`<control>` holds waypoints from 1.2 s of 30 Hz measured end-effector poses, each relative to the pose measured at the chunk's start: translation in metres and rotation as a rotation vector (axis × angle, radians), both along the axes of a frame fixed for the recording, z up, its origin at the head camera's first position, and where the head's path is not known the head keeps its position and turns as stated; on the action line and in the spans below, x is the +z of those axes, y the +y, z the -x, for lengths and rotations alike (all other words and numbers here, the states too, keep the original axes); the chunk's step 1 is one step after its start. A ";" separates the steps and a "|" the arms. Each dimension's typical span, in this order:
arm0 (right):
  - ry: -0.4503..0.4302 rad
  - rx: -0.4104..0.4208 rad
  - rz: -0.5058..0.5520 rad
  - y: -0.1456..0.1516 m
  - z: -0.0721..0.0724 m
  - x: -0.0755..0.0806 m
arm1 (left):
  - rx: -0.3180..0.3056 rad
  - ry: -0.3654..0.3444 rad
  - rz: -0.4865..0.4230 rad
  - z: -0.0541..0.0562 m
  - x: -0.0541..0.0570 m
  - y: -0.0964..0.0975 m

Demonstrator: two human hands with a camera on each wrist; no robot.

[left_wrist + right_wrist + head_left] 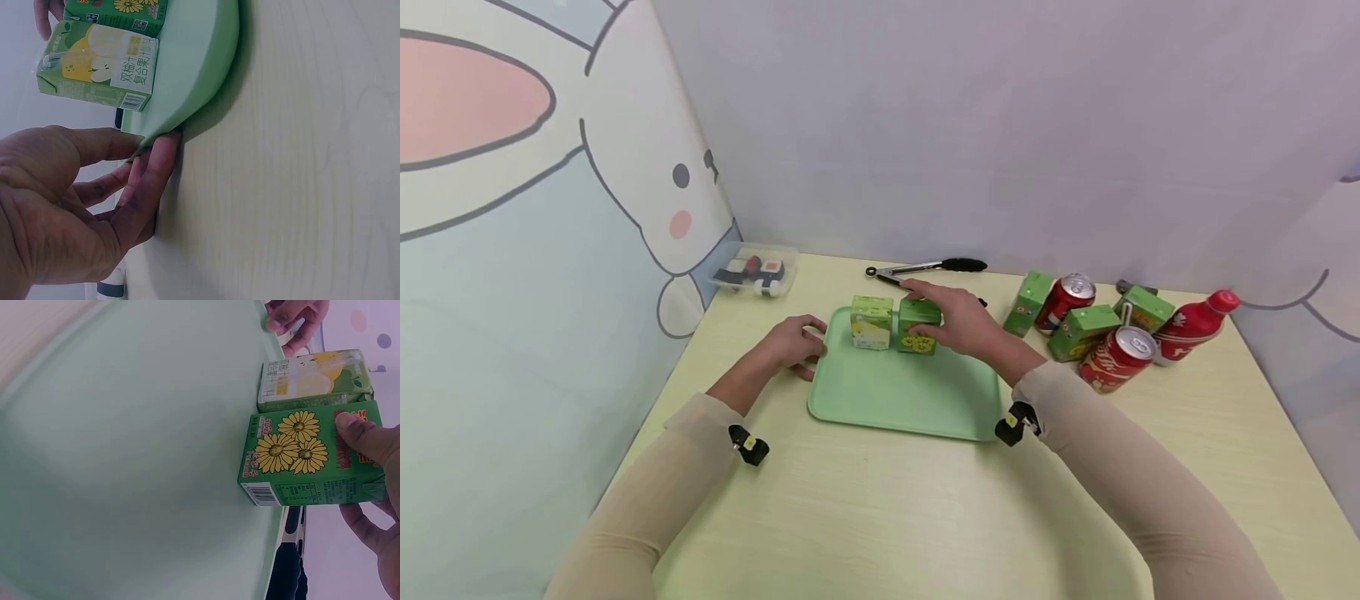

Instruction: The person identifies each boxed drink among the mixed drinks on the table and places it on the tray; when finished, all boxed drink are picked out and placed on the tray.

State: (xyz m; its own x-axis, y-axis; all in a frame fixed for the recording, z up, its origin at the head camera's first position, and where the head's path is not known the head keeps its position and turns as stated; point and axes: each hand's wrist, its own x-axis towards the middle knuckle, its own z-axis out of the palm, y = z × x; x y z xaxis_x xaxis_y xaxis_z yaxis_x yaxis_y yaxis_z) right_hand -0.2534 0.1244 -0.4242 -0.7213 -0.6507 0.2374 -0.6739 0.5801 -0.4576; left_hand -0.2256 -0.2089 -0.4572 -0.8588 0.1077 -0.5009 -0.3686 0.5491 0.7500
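Observation:
A light green tray (pixel 880 400) lies on the table, and my left hand (pixel 793 343) pinches its left rim. In the left wrist view the thumb (pixel 109 145) is over the rim with the fingers at its outer side. My right hand (pixel 958 321) holds a dark green juice carton (pixel 300 453) with yellow flowers, thumb on its front face, upright at the tray's back part. Left of it stands a pale green and yellow juice carton (pixel 872 325) with fruit pictures, also upright on the tray.
Right of the tray stand green cartons (pixel 1028 302), red cans (pixel 1117 360) and a tilted red bottle (pixel 1197 327). Tongs (pixel 925 267) with black handles lie behind the tray. A clear plastic box (pixel 752 268) with small items sits at the back left, near the wall.

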 end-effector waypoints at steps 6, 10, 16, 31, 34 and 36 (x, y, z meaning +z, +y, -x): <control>0.022 0.001 -0.010 0.000 0.002 -0.002 | -0.003 -0.007 0.004 0.001 0.000 -0.001; 0.035 0.001 -0.021 -0.001 0.003 -0.002 | -0.001 -0.006 0.003 0.002 0.000 -0.002; 0.008 -0.011 -0.042 -0.001 0.003 -0.002 | 0.002 -0.016 0.000 0.003 -0.002 -0.003; 0.006 -0.001 -0.037 0.002 0.005 -0.003 | 0.004 -0.010 -0.003 0.004 -0.002 -0.001; -0.010 0.011 -0.040 0.003 0.005 0.000 | 0.004 -0.015 -0.006 0.004 -0.002 -0.001; -0.029 0.021 -0.047 0.004 0.005 0.002 | 0.005 -0.017 -0.007 0.004 -0.002 -0.001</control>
State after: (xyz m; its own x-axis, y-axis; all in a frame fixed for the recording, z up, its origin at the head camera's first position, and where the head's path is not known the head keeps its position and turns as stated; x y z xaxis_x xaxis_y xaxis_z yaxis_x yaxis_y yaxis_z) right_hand -0.2580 0.1280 -0.4223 -0.7132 -0.6761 0.1853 -0.6733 0.5871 -0.4494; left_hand -0.2295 -0.2097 -0.4596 -0.8506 0.1068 -0.5148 -0.3843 0.5420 0.7474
